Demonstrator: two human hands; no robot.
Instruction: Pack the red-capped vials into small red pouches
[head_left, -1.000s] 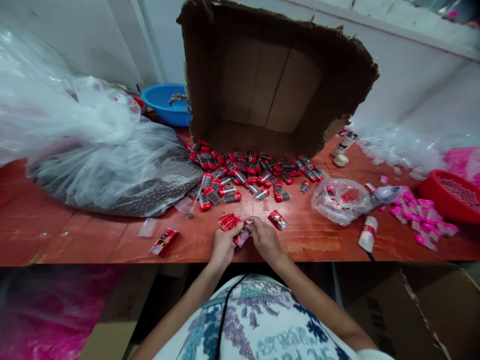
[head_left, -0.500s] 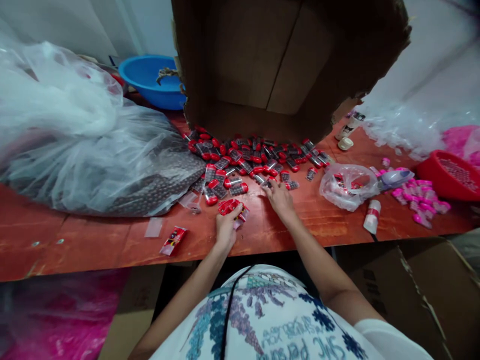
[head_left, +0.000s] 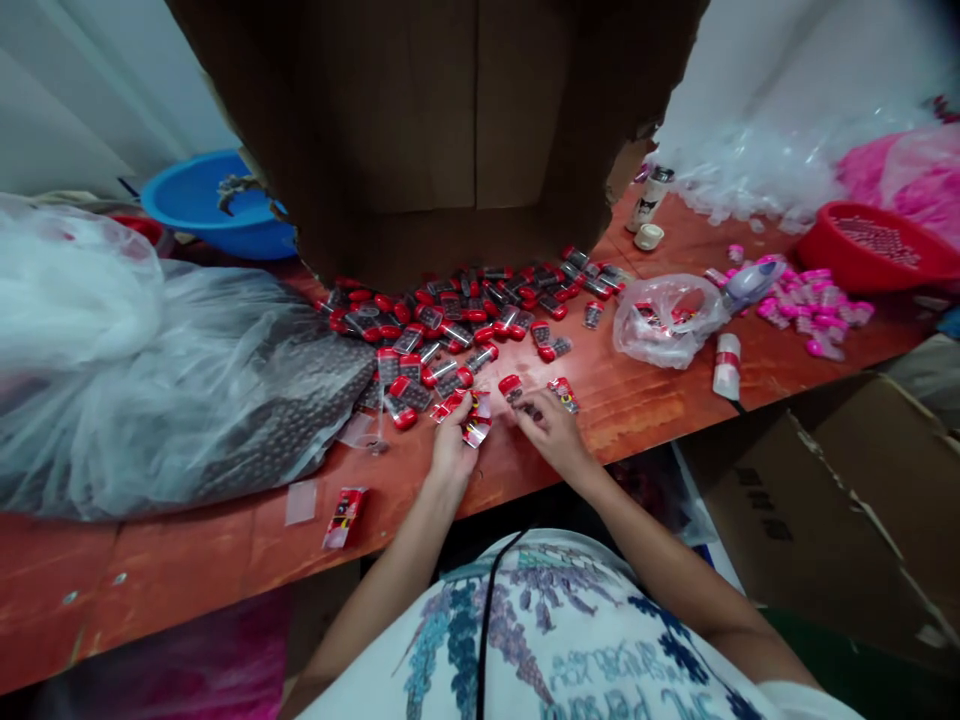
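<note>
Clearly, with the clock centred between the hands, the translucent bag of dark beads (head_left: 247,420) bulges at nine o'clock on the table (head_left: 262,560). Nearer, at eight, a red printed packet (head_left: 345,518) lies with its long axis running from seven to one. The left hand (head_left: 452,450) has its grip closed on several red printed packets (head_left: 477,425), fanned unevenly. Past it, from eleven to twelve, spreads a heap of red-capped containers (head_left: 450,310), their axes pointing every way. The right hand (head_left: 551,430) pinches one red-capped container (head_left: 510,387) between its fingertips, just right of the left hand's packets; its cap points to eleven, its long axis slanting toward five. A loose packet (head_left: 563,394) lies just beyond that hand, near one; an open clear bag (head_left: 671,320) sits at two.
</note>
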